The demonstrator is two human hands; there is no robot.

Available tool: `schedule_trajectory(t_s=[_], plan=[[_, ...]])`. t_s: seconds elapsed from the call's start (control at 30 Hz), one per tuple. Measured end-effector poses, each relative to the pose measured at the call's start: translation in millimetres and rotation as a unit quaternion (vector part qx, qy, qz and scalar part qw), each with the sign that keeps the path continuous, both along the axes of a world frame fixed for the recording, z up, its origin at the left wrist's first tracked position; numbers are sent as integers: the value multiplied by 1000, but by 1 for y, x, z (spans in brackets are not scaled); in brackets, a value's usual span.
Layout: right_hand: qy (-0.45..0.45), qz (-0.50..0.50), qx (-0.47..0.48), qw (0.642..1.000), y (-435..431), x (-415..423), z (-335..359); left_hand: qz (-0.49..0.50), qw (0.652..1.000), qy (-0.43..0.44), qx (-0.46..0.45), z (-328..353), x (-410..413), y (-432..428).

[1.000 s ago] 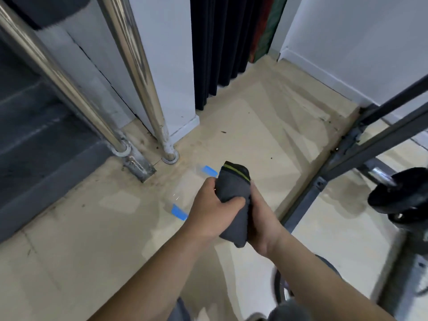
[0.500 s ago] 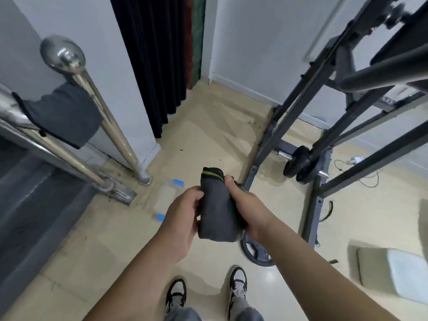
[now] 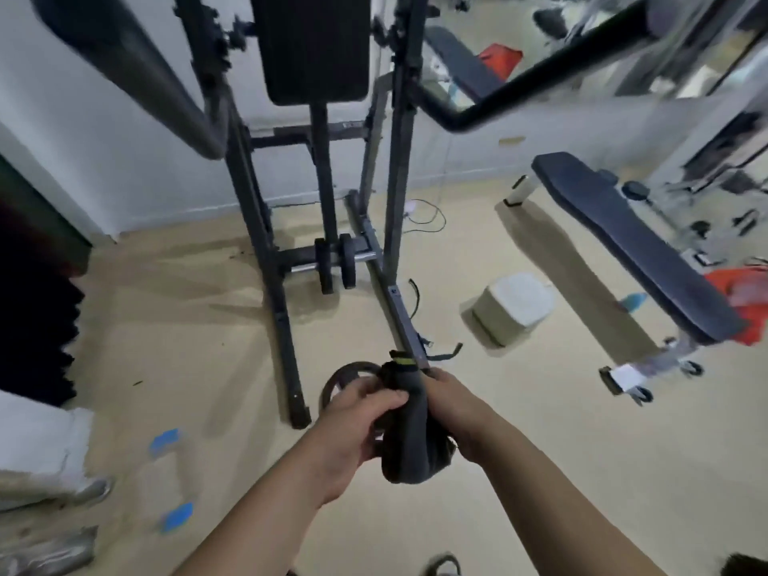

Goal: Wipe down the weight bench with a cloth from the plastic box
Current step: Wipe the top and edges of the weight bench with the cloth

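Note:
A folded dark grey cloth (image 3: 409,426) with a yellow-green stripe at its top is gripped between both hands, low in the middle of the head view. My left hand (image 3: 357,421) wraps its left side, my right hand (image 3: 457,409) holds its right side. The weight bench (image 3: 623,234), with a long dark padded top on a white frame with small wheels, stands off to the right, well apart from my hands. The clear plastic box (image 3: 168,480) with blue latches lies on the floor at lower left, blurred.
A dark steel power tower (image 3: 320,193) with a black back pad stands straight ahead, dumbbell plates (image 3: 334,264) at its base and a weight plate (image 3: 345,380) by its foot. A pale cushioned block (image 3: 513,305) sits between tower and bench. Red fabric (image 3: 744,297) lies beyond the bench.
The view has swung right, from the stair railing and curtain to the power tower and the bench. Both hands have kept hold of the cloth throughout.

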State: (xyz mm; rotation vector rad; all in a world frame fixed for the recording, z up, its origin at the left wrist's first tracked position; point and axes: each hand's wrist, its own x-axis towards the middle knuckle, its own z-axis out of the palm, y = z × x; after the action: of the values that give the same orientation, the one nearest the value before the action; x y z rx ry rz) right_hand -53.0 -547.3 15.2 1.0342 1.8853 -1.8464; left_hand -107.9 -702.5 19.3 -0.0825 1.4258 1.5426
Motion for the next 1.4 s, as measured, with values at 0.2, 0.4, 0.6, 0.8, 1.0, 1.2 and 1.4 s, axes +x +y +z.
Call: schedule_trajectory(t_s=[0.2, 0.4, 0.6, 0.8, 1.0, 1.2, 1.4], plan=[[-34, -212, 76, 974, 147, 118, 2, -103, 994, 22, -27, 6, 81, 181], [2, -304, 185, 935, 269, 205, 21, -186, 980, 45, -43, 30, 148, 328], [72, -331, 16, 941, 367, 226, 32, -231, 970, 65, -25, 27, 159, 448], [75, -360, 25, 930, 482, 203, 21, -285, 954, 88, -24, 18, 129, 573], [56, -399, 41, 914, 624, 167, 21, -311, 948, 69, -29, 5, 86, 721], [32, -421, 59, 905, 755, 155, 15, -346, 935, 72, -33, 4, 74, 858], [45, -443, 22, 895, 901, 164, -14, -346, 932, 93, -45, -23, 85, 1000]])
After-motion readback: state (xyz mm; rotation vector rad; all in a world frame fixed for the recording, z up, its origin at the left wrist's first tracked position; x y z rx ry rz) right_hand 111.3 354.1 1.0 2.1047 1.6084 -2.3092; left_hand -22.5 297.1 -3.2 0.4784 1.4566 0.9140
